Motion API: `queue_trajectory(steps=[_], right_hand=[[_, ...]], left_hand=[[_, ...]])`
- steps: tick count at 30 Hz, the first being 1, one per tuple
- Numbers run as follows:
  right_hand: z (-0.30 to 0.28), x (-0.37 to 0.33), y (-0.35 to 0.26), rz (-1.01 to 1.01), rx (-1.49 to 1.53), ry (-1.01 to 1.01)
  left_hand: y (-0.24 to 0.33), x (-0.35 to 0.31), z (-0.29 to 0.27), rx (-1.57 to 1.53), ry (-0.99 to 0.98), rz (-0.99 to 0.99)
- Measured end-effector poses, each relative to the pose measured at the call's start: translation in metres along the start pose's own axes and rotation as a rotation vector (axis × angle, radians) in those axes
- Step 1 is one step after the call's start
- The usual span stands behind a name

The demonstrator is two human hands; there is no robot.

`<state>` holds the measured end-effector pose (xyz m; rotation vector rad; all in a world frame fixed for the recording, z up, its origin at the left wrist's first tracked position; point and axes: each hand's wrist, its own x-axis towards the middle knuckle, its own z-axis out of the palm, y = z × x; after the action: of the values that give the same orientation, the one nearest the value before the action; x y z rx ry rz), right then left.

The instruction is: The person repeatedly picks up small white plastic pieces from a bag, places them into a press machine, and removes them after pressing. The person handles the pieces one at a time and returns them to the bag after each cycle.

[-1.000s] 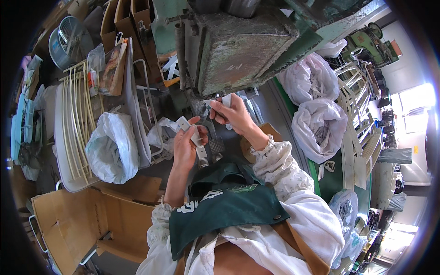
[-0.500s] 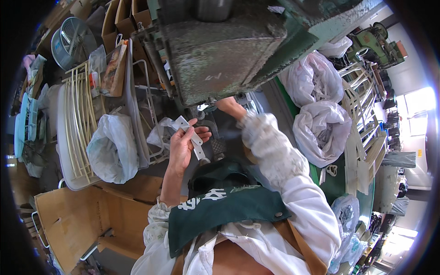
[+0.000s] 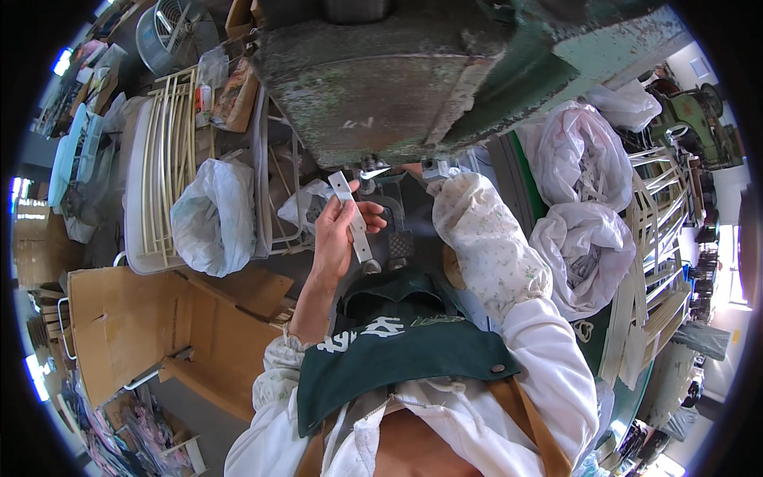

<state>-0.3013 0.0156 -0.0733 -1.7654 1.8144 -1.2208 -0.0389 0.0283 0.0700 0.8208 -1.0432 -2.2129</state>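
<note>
strip (image 3: pixel 357 238), held in air before the machine (image 3: pixel 373 103), far end leaning left; box (image 3: pixel 119 318) and bag (image 3: pixel 213 219) stand leftward. the right hand (image 3: pixel 413 169), off to its right, is mostly hidden; i cannot tell its grip. the left hand (image 3: pixel 334 232), fingers half curled, pinches it under the thumb.

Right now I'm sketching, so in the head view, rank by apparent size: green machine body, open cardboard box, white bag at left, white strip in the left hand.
1. Green machine body, cut off by the top edge
2. Open cardboard box
3. White bag at left
4. White strip
Nearness may enlarge the first.
</note>
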Motion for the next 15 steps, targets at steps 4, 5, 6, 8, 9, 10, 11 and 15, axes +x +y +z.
queue_trajectory(steps=[4, 5, 6, 8, 9, 10, 11, 15], right_hand=[[-0.037, -0.006, -0.06, 0.184, 0.374, -0.046], [-0.043, -0.01, -0.075, 0.214, 0.432, -0.039], [-0.047, -0.012, -0.087, 0.238, 0.459, -0.02], [-0.052, -0.017, -0.106, 0.234, 0.455, 0.068], [-0.054, -0.021, -0.113, 0.217, 0.361, 0.149], [-0.055, -0.025, -0.117, 0.2, 0.266, 0.229], [-0.057, -0.029, -0.115, 0.162, 0.109, 0.204], [-0.088, -0.043, -0.15, 0.207, -0.152, -0.318]], left_hand=[[-0.009, 0.014, -0.005, 0.037, 0.06, 0.025], [-0.011, 0.017, -0.004, 0.001, 0.063, 0.046], [-0.011, 0.019, -0.003, 0.04, 0.067, 0.055], [-0.011, 0.021, -0.001, 0.118, 0.079, 0.07], [-0.012, 0.021, 0.001, 0.096, 0.089, 0.081], [-0.014, 0.02, -0.001, 0.07, 0.083, 0.071], [-0.013, 0.019, -0.006, 0.048, 0.075, 0.064], [-0.009, 0.014, -0.025, -0.11, 0.01, 0.0]])
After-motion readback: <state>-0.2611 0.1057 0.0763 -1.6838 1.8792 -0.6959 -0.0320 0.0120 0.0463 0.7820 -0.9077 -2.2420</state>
